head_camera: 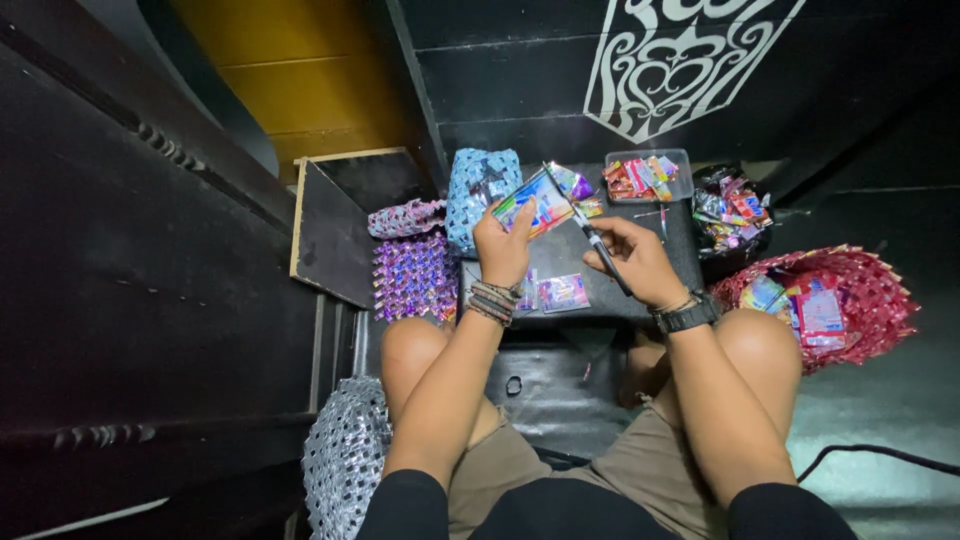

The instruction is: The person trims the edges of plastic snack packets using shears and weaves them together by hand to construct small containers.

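Observation:
My left hand (503,243) holds up a flat colourful wrapper (537,204) over a small dark work surface (640,285). My right hand (632,256) grips a slim dark-handled blade tool (598,243), its tip touching the wrapper's right edge. Beaded bracelets sit on my left wrist, a black watch on my right. Two more flat wrappers (563,292) lie on the surface just below my hands.
A blue woven piece (478,185), a purple woven mat (412,275) and a pink woven strip (405,217) lie at the left. A clear box of wrappers (640,176), a dark bag of wrappers (730,215) and a red woven basket (860,290) are at the right. A silver woven item (345,455) rests by my left knee.

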